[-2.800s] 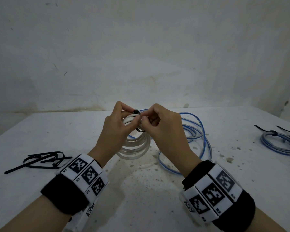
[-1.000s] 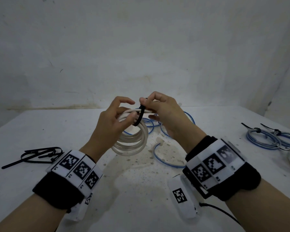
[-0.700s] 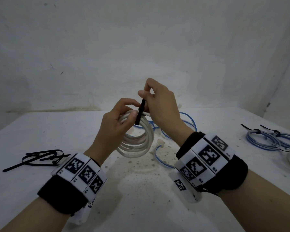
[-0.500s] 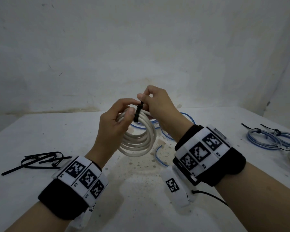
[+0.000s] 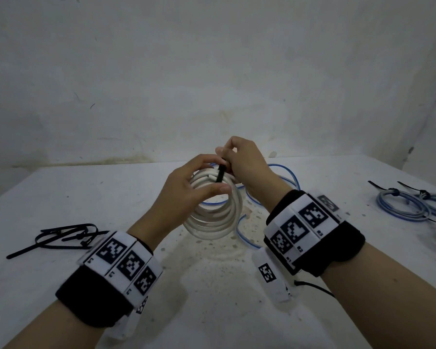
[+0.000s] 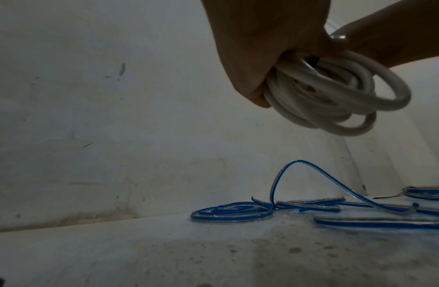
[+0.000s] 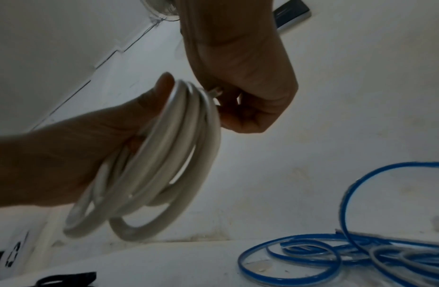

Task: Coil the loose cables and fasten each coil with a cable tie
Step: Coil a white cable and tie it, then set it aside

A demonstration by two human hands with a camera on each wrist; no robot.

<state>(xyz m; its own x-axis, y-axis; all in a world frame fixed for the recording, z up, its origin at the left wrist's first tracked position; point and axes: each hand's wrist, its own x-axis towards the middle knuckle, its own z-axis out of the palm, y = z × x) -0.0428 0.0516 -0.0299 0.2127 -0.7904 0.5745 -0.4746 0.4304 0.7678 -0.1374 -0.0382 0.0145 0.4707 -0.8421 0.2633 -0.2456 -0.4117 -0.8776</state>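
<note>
A white cable coil (image 5: 215, 217) hangs above the table, gripped at its top by my left hand (image 5: 186, 190), thumb across the strands. A black cable tie (image 5: 221, 173) wraps the coil's top; my right hand (image 5: 239, 159) pinches its upper end just above the coil. The left wrist view shows the white coil (image 6: 336, 99) under my left hand (image 6: 262, 48), with a bit of the black tie (image 6: 312, 59). In the right wrist view the coil (image 7: 164, 165) sits in the left hand (image 7: 73, 161) below my right hand (image 7: 240, 93). A loose blue cable (image 5: 282, 177) lies behind.
A pile of spare black cable ties (image 5: 66, 236) lies at the left of the white table (image 5: 212, 298). Two tied blue-grey coils (image 5: 410, 206) rest at the right edge. The loose blue cable (image 7: 348, 252) sprawls on the table under the hands. A wall stands close behind.
The right hand rose and pulled the tie's tail upward, then came back down close to the coil. The left hand kept its grip on the coil.
</note>
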